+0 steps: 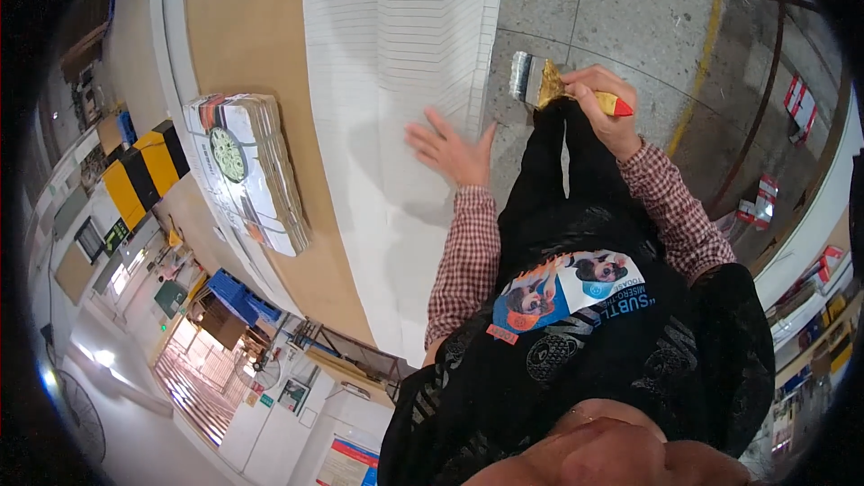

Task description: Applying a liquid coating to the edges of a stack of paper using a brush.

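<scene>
My right hand (pixel 605 106) is closed around the handle of a flat paintbrush (pixel 549 83). The brush has a yellow handle with a red end, and its whitish, dark-edged bristles point left, near the table edge and above the floor. With fingers spread, my left hand (pixel 454 151) is over the white paper sheets (pixel 396 243); whether it touches them I cannot tell. These sheets lie fanned in overlapping layers, their edges forming many thin parallel lines, along the near side of the tan table (pixel 243 27).
Left of the sheets, a strapped bundle of printed packaging (pixel 247 171) sits on the table. Concrete floor (pixel 621 0) with a yellow line lies to the right, beside a dark reddish metal frame (pixel 760 90). A black-and-yellow striped block (pixel 144 175) stands at far left.
</scene>
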Tool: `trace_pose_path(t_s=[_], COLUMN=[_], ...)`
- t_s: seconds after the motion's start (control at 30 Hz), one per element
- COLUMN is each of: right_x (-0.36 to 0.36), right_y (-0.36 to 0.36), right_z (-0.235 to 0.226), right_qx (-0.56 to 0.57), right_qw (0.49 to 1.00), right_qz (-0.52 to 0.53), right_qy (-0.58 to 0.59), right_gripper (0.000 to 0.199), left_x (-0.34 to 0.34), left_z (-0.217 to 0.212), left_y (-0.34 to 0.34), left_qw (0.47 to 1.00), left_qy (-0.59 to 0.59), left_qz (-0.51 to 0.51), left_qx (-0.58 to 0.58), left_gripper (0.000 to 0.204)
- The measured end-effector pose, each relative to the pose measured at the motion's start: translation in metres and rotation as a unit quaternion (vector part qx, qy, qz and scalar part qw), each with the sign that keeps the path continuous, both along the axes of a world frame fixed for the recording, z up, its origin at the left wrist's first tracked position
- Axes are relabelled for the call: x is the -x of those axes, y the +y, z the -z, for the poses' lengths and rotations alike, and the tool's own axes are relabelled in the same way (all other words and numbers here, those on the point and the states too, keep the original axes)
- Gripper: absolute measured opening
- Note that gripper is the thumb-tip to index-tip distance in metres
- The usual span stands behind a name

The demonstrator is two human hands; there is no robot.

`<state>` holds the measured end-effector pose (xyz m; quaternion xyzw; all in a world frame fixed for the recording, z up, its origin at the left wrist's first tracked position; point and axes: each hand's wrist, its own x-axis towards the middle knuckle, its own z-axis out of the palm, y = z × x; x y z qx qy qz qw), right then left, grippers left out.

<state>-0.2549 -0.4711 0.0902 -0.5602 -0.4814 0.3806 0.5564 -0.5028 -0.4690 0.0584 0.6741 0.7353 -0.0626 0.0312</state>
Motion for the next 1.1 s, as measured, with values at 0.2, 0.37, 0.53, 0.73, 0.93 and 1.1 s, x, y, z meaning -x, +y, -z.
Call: trace_pose_path(t_s=[0.2, 0.37, 0.53, 0.73, 0.93, 1.1], right_x=[0.015, 0.023, 0.042, 0.057, 0.059, 0.076], right_y=[0.001, 0.019, 0.013, -0.016, -0.002, -0.038], right_z=[0.006, 0.009, 0.022, 0.014, 0.021, 0.02], right_qx=[-0.022, -0.069, -0.068, -0.045, -0.075, -0.038], right_qw=[1.0, 0.997, 0.996, 0.997, 0.995, 0.998], right_qz=[-0.017, 0.007, 0.008, -0.029, 0.017, -0.019], right_qy=[-0.013, -0.023, -0.057, -0.051, -0.061, -0.043], right_gripper=[0.009, 0.009, 0.009, 0.009, 0.008, 0.009], left_x=[0.047, 0.067, 0.073, 0.074, 0.072, 0.064], left_z=[-0.015, -0.037, -0.042, -0.045, -0.039, -0.035], left_y=[-0.014, 0.002, 0.015, 0.016, 0.014, 0.01], left_qw=[0.996, 0.979, 0.969, 0.973, 0.976, 0.981], left_qy=[-0.061, -0.155, -0.19, -0.148, -0.123, -0.09], left_qz=[0.048, 0.087, 0.109, 0.113, 0.145, 0.142], left_qx=[0.051, 0.098, 0.116, 0.136, 0.101, 0.093], left_gripper=[0.098, 0.085, 0.074, 0.076, 0.077, 0.082])
